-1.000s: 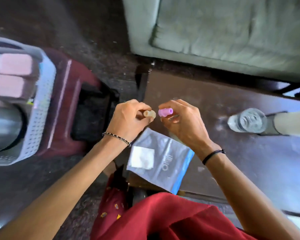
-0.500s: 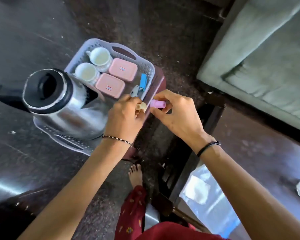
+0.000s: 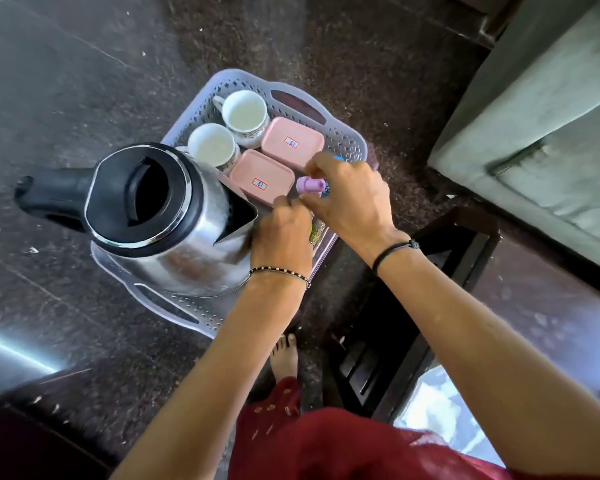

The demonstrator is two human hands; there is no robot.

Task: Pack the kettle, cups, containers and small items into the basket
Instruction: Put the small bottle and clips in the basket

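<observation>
Change, hands: both hands are now reaching inside the basket [image 3: 347, 142]; half a second earlier they were hovering above its right edge.
Change, left hand: the left hand [image 3: 283, 237] is now sitting lower, just beside the spout of the kettle [image 3: 160, 209]; the cream piece it was showing earlier is no longer visible.
Change, blue item: the blue item [image 3: 338, 159] by the right edge is now mostly covered by the right hand [image 3: 349, 199].
Unchanged: kettle, cups and containers are keeping their places in the basket.
Right grip: thumb and fingertips are pinching a pink cylinder [image 3: 310, 184], holding it level over the right side of the basket, just beside the near container [image 3: 261, 176].
Left grip: the fingers are curling downward; whether they are holding anything cannot be told.
Kettle: standing upright at the near end of the basket, lid shut, handle pointing left.
Cups: the far cup [image 3: 245, 110] and the near cup [image 3: 211, 145] are sitting upright along the left edge, toward the far corner.
Containers: the far container [image 3: 291, 142] is lying beside the near one, both lids up.
Support: the basket is resting on a maroon stool [image 3: 328, 249] on the dark floor [image 3: 84, 81].
</observation>
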